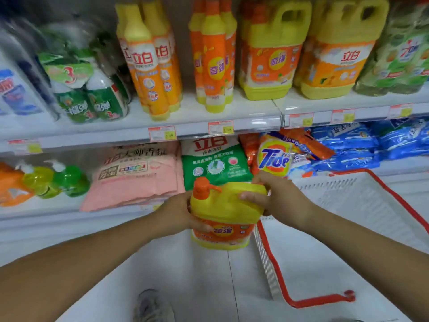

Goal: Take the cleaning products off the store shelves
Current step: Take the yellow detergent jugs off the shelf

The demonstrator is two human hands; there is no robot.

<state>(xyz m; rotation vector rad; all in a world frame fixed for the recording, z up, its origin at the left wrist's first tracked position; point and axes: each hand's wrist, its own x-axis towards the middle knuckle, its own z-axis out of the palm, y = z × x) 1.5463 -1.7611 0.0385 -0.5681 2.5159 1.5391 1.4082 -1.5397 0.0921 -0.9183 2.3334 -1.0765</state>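
Head view: the task looks to be at an early stage. One yellow detergent jug (222,205) is off the shelf and in the air, and many products are left.

The fingers (261,181) of the right hand (281,201) curl over the top handle of the jug, with the thumb on the near side, so this hand grips the handle. The left hand (176,214) holds the left side of the jug, just below its orange pump cap (202,188). Its thumb lies across the orange label, and the other fingers are hidden behind the jug. The jug is therefore between both hands, upright and a little tilted, and it touches nothing else that I can see.

Just to the right of the jug is a white basket with a red rim (278,270). In the part that shows I see no product, so I judge that the jug goes there next.

Behind the jug, on the lower shelf, lie a green detergent bag (213,163), a Tide bag (275,158) and pink bags (137,177). Above the jug, on the upper shelf, stand similar yellow jugs (269,49) and tall orange bottles (213,56). All of these are not yet taken.
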